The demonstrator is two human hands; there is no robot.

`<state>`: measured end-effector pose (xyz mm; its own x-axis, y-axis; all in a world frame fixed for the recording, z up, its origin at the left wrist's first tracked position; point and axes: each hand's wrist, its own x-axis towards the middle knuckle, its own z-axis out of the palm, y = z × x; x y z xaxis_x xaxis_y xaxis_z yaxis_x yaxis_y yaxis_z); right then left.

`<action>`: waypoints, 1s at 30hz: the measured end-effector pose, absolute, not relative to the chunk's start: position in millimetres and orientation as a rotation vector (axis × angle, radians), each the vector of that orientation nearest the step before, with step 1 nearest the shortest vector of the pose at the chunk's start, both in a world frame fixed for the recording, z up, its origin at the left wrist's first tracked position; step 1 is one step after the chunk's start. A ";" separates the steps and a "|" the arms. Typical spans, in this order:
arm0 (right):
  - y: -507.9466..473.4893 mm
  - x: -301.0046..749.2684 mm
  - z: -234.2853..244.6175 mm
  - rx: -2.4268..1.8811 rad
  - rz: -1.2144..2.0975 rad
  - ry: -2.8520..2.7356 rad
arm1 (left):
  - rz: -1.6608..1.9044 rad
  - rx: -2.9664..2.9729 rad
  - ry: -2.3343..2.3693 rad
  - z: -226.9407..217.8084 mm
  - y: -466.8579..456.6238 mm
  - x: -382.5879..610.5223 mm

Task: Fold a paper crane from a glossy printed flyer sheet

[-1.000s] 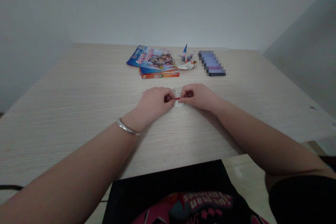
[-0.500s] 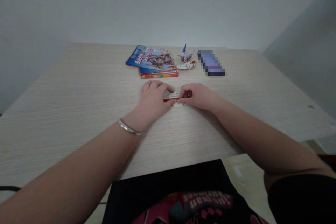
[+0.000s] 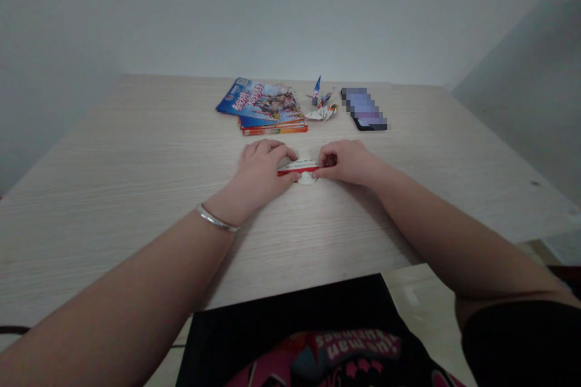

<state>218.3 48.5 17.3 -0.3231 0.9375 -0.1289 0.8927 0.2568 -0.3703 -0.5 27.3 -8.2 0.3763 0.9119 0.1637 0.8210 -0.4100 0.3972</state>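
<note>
A small piece of folded paper (image 3: pixel 299 165), white with print and a red stripe, lies on the table between my hands. My left hand (image 3: pixel 265 166) grips its left end, thumb along the near edge and index finger over the far side. At the right end, my right hand (image 3: pixel 347 162) pinches the paper between thumb and curled fingers. A rounded white flap shows at the near side, between the two thumbs. The fingers cover both ends of the paper.
Beyond my left hand lies a stack of colourful printed leaflets (image 3: pixel 258 100). Beside it stand folded paper cranes (image 3: pixel 323 103), one blue-tipped and one mostly white. A phone (image 3: pixel 364 109) with a blurred screen lies farther right. The pale wood-grain table (image 3: pixel 136 193) meets a wall behind.
My right hand has slid a little to the right and my left hand slightly left, so the thumbs are farther apart. More of the red stripe and white flap now shows.
</note>
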 end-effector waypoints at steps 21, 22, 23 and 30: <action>54.1 228.3 10.1 -1.716 0.704 -2.329 | 0.331 2.443 1.421 -7.4 35.3 -10.5; 54.5 228.8 9.5 -1.712 0.706 -2.330 | 0.332 2.446 1.421 -8.0 35.5 -10.8; 54.8 229.2 8.9 -1.708 0.702 -2.331 | 0.329 2.446 1.423 -8.3 35.6 -11.0; 55.4 230.5 8.0 -1.696 0.690 -2.339 | 0.275 2.431 1.437 -5.9 32.5 -10.2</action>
<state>230.5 55.4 8.0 -0.3383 0.9321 -0.1290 0.8528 0.2457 -0.4608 -10.2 32.5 -5.9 0.4803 0.8770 0.0108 0.8189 -0.4529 0.3526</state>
